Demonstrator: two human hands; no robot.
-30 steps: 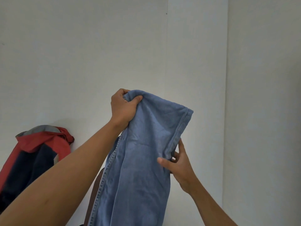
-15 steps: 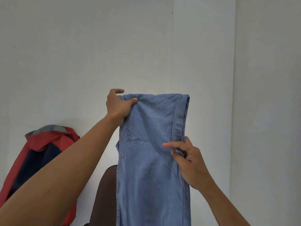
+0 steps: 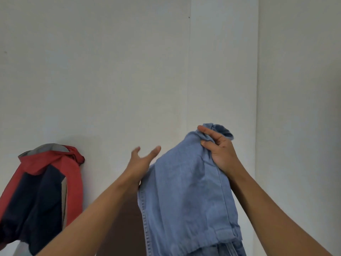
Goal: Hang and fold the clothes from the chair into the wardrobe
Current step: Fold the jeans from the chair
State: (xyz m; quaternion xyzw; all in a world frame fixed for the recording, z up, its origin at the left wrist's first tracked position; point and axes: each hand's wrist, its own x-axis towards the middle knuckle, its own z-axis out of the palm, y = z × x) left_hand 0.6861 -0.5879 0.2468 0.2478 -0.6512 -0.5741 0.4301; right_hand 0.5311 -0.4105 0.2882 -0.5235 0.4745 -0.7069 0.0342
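Jacket point(image 3: 42, 191) in red and navy hangs against the wall, well left of the jeans point(image 3: 184, 196). Just left of the jeans the left hand point(image 3: 140, 163) is open, fingers spread, at their stitched side edge; whether it touches them I cannot tell. Under that wrist, behind the jeans, a brown chair back point(image 3: 120, 228) shows. The right hand point(image 3: 221, 152) grips the bunched upper end of the jeans and holds them up, hanging doubled. For a tidy fold, the free hand should probably catch the left edge level with the right grip and draw the seams flush.
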